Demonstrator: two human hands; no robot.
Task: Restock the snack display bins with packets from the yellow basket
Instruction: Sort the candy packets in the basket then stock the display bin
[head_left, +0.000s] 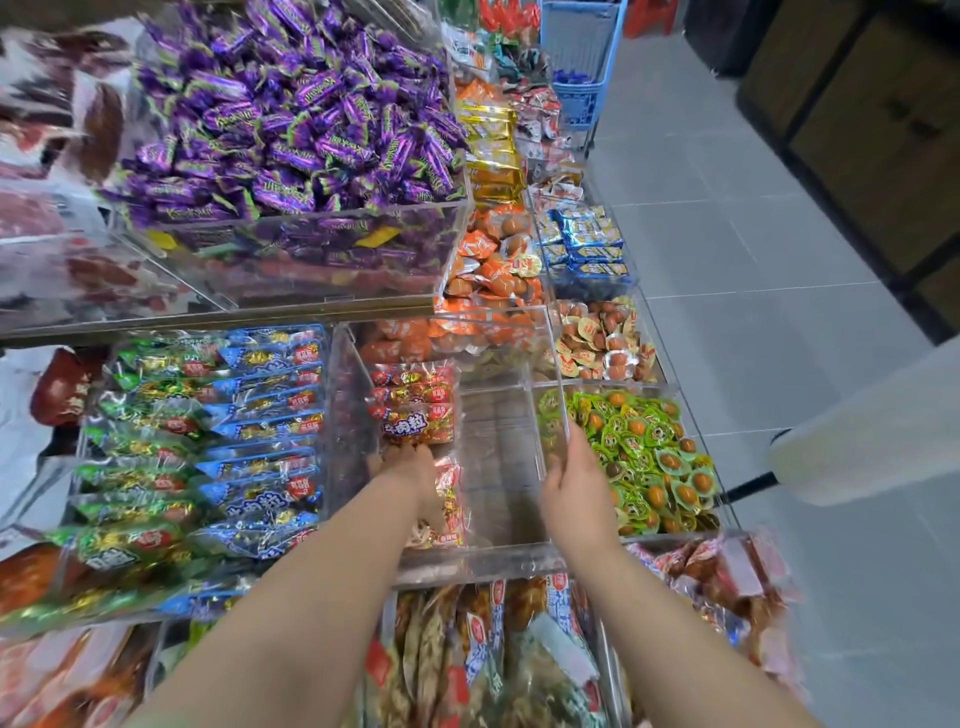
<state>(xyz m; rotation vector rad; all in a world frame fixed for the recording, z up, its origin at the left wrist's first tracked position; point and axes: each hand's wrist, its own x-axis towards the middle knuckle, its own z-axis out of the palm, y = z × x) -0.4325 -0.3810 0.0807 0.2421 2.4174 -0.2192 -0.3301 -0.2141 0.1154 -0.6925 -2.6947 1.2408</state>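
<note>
Both forearms reached forward into the clear bin (478, 564) at 12 o'clock. The left hand (408, 470) lay on the red packets (415, 400), its fingers buried among them; whether it grasped one could not be told. The right hand (576, 488) pinched the top edge of the bin's divider wall (545, 410) at 1 o'clock.

The red packets lay in a column running 6 to 12 o'clock along the bin's left side, each long axis 9 to 3. The bare floor lay to their right, between the hands. The left hand was the nearer to them. The yellow basket was not in view.

One red packet read "肉粒". Beyond, at 11 o'clock, purple sweets (291, 124) bore lettering not legible with confidence.
</note>
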